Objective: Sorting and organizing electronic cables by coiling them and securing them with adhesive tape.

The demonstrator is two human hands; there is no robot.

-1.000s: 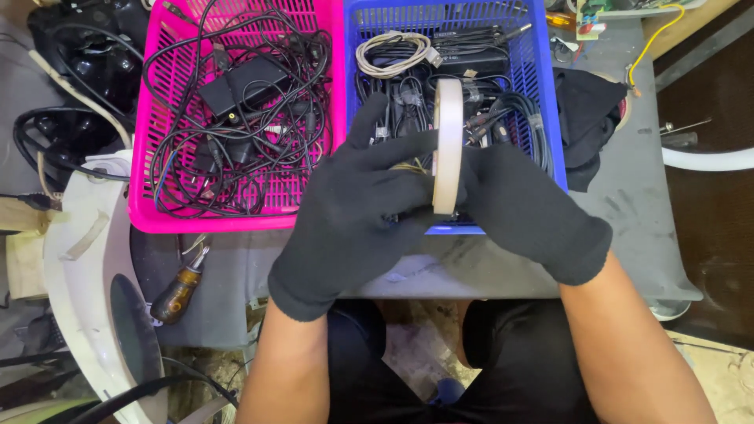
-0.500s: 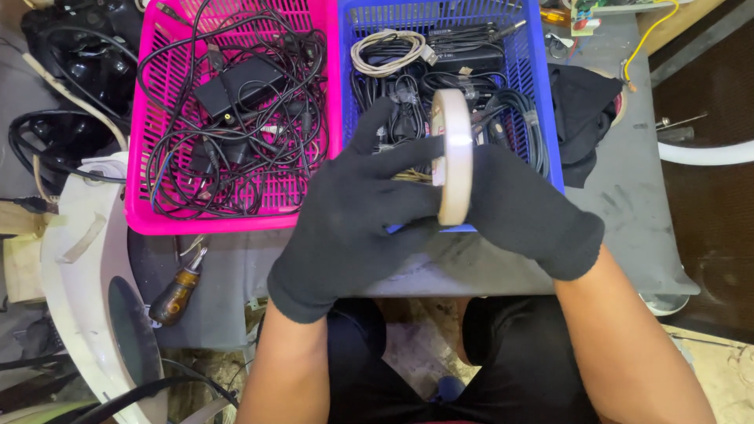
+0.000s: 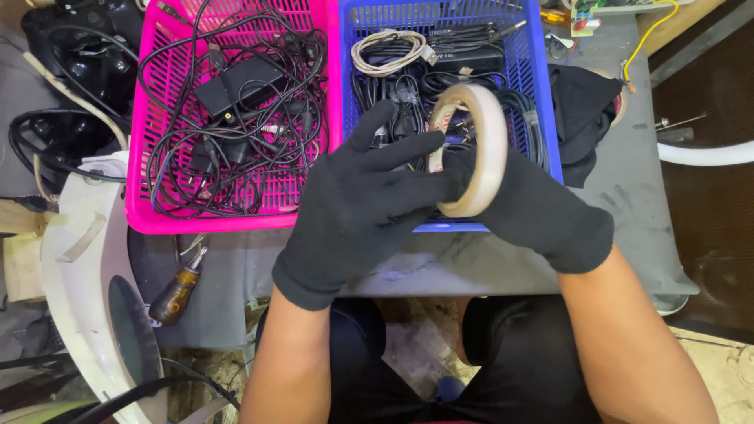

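a roll of pale tape (image 3: pixel 481 149) is held upright between two hands in black knit gloves, seen from above over a grey workbench (image 3: pixel 628 212). the left hand (image 3: pixel 357 208) is spread across the near face of the roll, its fingers (image 3: pixel 408 148) fanned wide and pressed along the rim, while the right hand (image 3: pixel 534 208) is closed around the roll's lower edge from the other side, so the roll is gripped by both. the roll is raised just above the front rim of a blue basket (image 3: pixel 542 94), which is filled with coiled black cables and one white cable (image 3: pixel 389 51). a pink basket (image 3: pixel 141 180) of tangled black cords and a flat black adapter (image 3: pixel 239 82) is set touching the blue one on its left. a wooden-handled screwdriver (image 3: pixel 177 290) lies on the bench near the pink basket's front corner, and a black cloth (image 3: pixel 585 110) is bunched just right of the blue basket. judging from the grip, the loose end of the tape is probably being searched for; this is best done by turning the roll slowly with the right hand while a left fingertip is dragged along the outer surface, though thick gloves are likely to dull the feel of the edge. whether an end is already lifted cannot be told.
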